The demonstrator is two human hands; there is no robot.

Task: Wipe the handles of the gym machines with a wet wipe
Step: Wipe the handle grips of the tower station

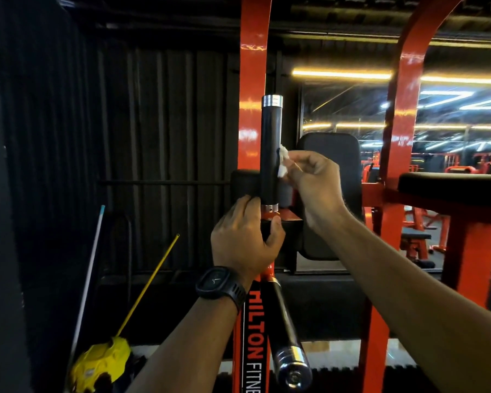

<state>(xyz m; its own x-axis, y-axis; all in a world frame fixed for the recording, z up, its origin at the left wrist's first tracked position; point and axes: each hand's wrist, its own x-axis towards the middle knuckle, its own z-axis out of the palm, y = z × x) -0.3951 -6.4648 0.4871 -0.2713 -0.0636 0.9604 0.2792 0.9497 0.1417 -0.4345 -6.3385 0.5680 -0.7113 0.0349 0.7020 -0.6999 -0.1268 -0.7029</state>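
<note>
Our right hand [313, 182] pinches a small white wipe [282, 163] with its fingertips. It presses the wipe against the right side of the black handle [270, 154], about halfway up. The handle stands straight up and has a shiny silver ring at the top and at the bottom.

Our left hand [245, 236] is curled round the orange bar [269, 215] just under the handle, with the thumb on a black block there (a black watch [220, 283] sits on that wrist).

Behind the handle rises a tall orange post [254, 66], and just to the right is a black pad [332, 154]. Lower down, a second handle [285, 321] with a silver end points toward us, beside big letters [257, 327] on the machine.

On the floor at the left sits a yellow thing [102, 361]; we cannot tell what it is. A yellow stick [150, 282] and a white stick [90, 268] lean near the dark wall [153, 123]. Far off on the right, long lights [340, 74] glow over more orange machines [465, 165].
</note>
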